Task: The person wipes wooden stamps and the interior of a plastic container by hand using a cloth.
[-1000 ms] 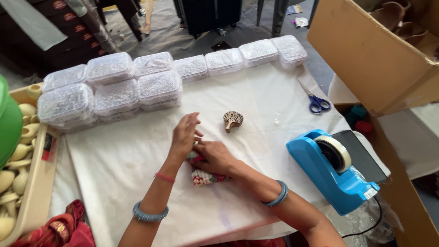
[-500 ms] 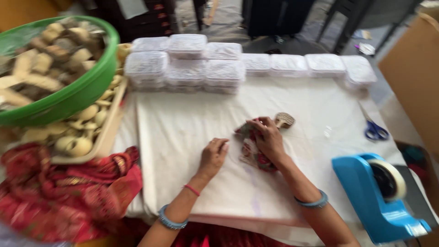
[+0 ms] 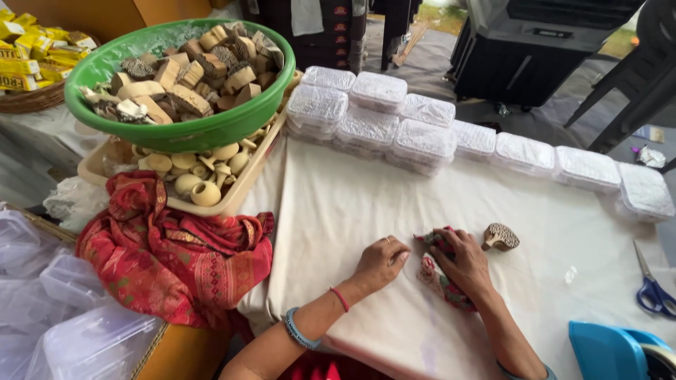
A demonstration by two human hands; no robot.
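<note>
A small patterned red fabric piece (image 3: 440,281), judged soft, light and best pinched at an edge, is pressed flat on the white tablecloth (image 3: 338,204) under the spread right hand (image 3: 465,264), while the loosely curled left hand (image 3: 380,262) rests empty beside it, near a carved wooden block (image 3: 501,236).

Both forearms reach up from the bottom of the view, bare to the elbow. The left hand (image 3: 379,262) lies palm down with its fingers curled loosely under, knuckles up, a ring on one finger; a thin red thread and a blue bangle circle that arm. The right hand (image 3: 465,262) is flat, fingers spread and pressing down. Its fingertips seem slightly bent, though the angle hides them. The two hands sit near each other, not touching.
</note>
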